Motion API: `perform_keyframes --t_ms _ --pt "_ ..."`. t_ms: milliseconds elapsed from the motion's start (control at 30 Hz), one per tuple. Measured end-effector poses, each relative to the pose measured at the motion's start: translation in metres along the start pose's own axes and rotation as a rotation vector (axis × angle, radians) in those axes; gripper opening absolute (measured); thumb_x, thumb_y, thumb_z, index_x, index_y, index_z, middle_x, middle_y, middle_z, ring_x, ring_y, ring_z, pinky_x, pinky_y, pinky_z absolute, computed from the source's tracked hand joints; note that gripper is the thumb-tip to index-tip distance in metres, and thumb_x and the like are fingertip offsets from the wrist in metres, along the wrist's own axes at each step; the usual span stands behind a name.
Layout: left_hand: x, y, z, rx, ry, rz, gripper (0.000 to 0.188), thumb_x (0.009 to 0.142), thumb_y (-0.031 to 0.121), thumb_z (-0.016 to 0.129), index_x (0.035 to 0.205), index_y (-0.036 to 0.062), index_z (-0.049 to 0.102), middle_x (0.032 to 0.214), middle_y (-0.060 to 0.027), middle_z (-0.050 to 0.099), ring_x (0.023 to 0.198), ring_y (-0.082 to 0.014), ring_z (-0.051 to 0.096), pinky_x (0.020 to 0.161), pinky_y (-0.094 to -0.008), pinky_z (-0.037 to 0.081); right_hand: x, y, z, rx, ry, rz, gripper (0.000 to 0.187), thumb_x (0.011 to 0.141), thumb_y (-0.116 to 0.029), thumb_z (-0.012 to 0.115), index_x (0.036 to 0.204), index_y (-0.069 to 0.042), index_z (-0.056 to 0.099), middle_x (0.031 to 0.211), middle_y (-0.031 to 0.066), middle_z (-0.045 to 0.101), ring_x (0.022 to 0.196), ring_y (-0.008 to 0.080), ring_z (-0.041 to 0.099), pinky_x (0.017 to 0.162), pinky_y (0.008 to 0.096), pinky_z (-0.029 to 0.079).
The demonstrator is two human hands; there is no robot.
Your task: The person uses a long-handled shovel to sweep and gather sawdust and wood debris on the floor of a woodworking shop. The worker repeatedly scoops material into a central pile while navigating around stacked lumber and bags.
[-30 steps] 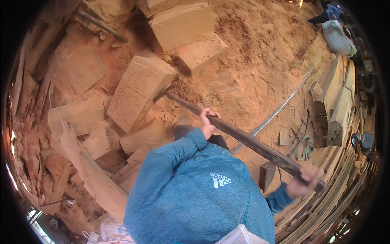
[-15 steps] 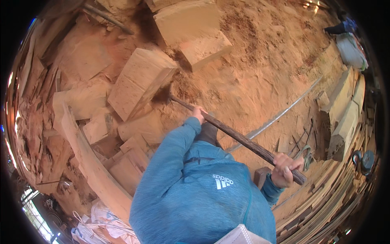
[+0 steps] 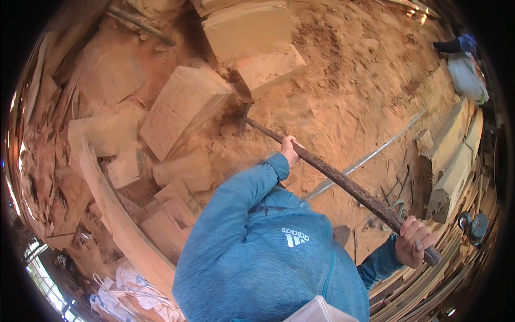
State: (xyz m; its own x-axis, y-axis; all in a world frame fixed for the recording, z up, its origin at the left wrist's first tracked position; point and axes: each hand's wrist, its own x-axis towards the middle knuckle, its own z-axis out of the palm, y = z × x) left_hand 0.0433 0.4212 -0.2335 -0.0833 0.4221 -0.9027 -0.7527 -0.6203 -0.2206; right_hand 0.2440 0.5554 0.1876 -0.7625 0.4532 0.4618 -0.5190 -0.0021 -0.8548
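Note:
Both my hands are closed around a long, rough wooden handle (image 3: 348, 185) that slants from the upper middle to the lower right. At its far end is a small, dark, thin head (image 3: 245, 117), which looks like a hoe's blade seen edge-on; it is partly blurred. My left hand (image 3: 291, 151) grips the shaft nearer the head. My right hand (image 3: 415, 242) is wrapped round the butt end, far out to the right. The head is beside a large squared timber block (image 3: 185, 104), over reddish sawdust or soil (image 3: 332, 96).
More timber blocks (image 3: 247, 32) lie beyond, with a smaller one (image 3: 271, 70) beside them. A curved plank (image 3: 120, 209) and wood offcuts crowd the left. A thin metallic strip (image 3: 370, 155) crosses the ground. Long beams (image 3: 450, 161) and stacked slats (image 3: 429, 300) line the right.
Both hands and the handle have shifted to the right. The tool's head has moved right and slightly farther away, from low beside the large block toward the smaller one.

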Motion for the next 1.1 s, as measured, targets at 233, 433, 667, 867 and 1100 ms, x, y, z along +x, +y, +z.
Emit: perform_keyframes --t_ms 233,433,667,867,1100 --pt "-0.041 -0.01 0.0 0.142 -0.081 -0.064 0.025 0.075 0.014 0.054 0.055 0.0157 0.038 0.048 0.001 0.042 0.043 -0.0183 0.044 0.051 -0.0384 0.045 0.019 -0.034 -0.019 0.152 -0.43 -0.105 0.014 0.079 -0.006 0.074 0.077 -0.005 0.06 0.053 0.0043 0.056 0.048 0.0176 0.056 0.051 0.031 0.051" --pt "-0.048 -0.008 -0.038 0.152 0.06 -0.179 0.026 0.075 0.012 0.055 0.055 0.0152 0.038 0.049 0.0023 0.043 0.045 -0.0149 0.045 0.052 -0.0326 0.044 -0.028 -0.044 -0.027 0.1 -0.091 -0.018 0.008 0.084 -0.003 0.067 0.085 -0.004 0.059 0.056 0.0056 0.057 0.05 0.0185 0.056 0.053 0.0337 0.052" --pt "-0.014 0.028 -0.033 0.272 0.098 -0.186 0.025 0.075 0.007 0.054 0.057 0.0143 0.038 0.05 0.0036 0.043 0.045 -0.0118 0.045 0.05 -0.0305 0.042 -0.045 -0.001 0.013 0.052 0.083 0.034 0.008 0.083 -0.002 0.063 0.083 -0.006 0.056 0.057 0.0039 0.055 0.051 0.0188 0.052 0.058 0.0358 0.048" --pt "-0.009 0.029 -0.032 0.483 0.134 -0.074 0.025 0.077 0.008 0.053 0.058 0.0134 0.037 0.05 0.0032 0.041 0.045 -0.0137 0.044 0.052 -0.0345 0.044 -0.045 0.005 0.021 0.064 0.176 0.022 0.01 0.081 -0.003 0.065 0.079 -0.007 0.056 0.056 0.004 0.053 0.049 0.0185 0.051 0.056 0.0363 0.046" --pt "-0.008 0.034 -0.032 0.431 0.173 -0.131 0.024 0.078 0.01 0.052 0.059 0.0129 0.038 0.05 0.0017 0.039 0.046 -0.0171 0.043 0.056 -0.0398 0.045 -0.052 0.008 0.03 0.071 0.242 0.002 0.012 0.082 -0.003 0.065 0.081 -0.007 0.054 0.055 0.0021 0.052 0.048 0.0179 0.051 0.057 0.0357 0.046"
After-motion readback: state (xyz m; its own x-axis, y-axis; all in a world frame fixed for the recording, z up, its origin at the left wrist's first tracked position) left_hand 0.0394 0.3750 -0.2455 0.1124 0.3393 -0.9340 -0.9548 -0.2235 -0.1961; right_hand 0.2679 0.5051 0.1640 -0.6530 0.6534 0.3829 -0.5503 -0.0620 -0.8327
